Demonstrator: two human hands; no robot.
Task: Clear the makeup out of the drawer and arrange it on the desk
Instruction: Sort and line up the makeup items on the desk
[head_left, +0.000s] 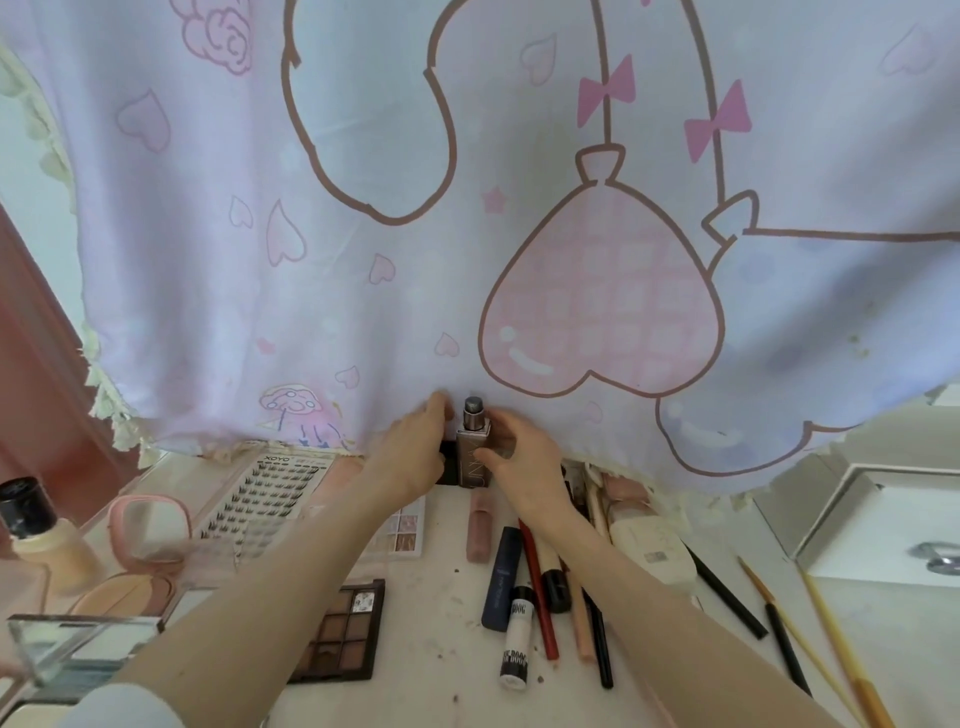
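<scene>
A tall foundation bottle (474, 444) with a grey pump top stands upright at the back of the white desk (441, 603), against the hanging cloth. My right hand (511, 457) holds its right side with curled fingers. My left hand (413, 449) rests on a small black item (448, 462) just left of the bottle, fingertips touching the cloth. Laid out on the desk are an eyeshadow palette (345, 631), a false-lash card (260, 499), a pale palette (408, 527), a pink tube (479, 527) and several pencils and tubes (540, 592).
A pink and lilac cartoon cloth (467, 234) hangs over the desk's back. At left stand a foundation bottle with a black cap (36, 535), a pink round mirror (148, 530) and a clear box (57, 644). A white box (893, 525) sits at right, with long yellow sticks (831, 649).
</scene>
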